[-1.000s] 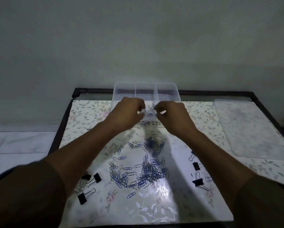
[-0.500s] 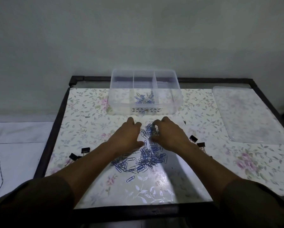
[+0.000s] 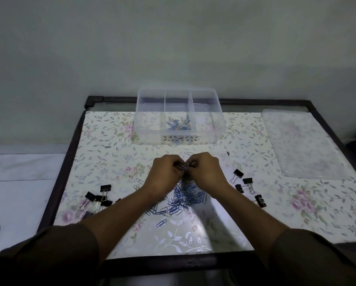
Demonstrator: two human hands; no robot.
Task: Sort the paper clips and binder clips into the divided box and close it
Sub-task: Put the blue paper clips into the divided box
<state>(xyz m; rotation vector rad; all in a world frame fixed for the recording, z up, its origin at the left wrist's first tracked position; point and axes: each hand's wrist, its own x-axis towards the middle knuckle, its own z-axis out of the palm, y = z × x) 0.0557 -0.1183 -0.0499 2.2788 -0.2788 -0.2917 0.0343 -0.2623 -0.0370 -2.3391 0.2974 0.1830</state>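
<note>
A clear divided box (image 3: 148, 129) stands open at the table's back, with several blue paper clips (image 3: 178, 124) in its middle compartment. A pile of blue paper clips (image 3: 185, 198) lies in the middle of the table. My left hand (image 3: 165, 175) and my right hand (image 3: 206, 172) meet just above the pile's far end, fingers closed together on a small bunch of paper clips (image 3: 184, 166). Black binder clips lie in two groups: a left group (image 3: 99, 198) and a right group (image 3: 247, 187).
The box's clear lid (image 3: 300, 143) lies flat at the right back of the flowered table (image 3: 111, 145). A single paper clip (image 3: 161, 223) lies near the front. A wall rises behind the table; a pale floor shows at left.
My hands dropped clips in the box's middle compartment, came back to the pile, and now pinch up a new bunch at its far end.
</note>
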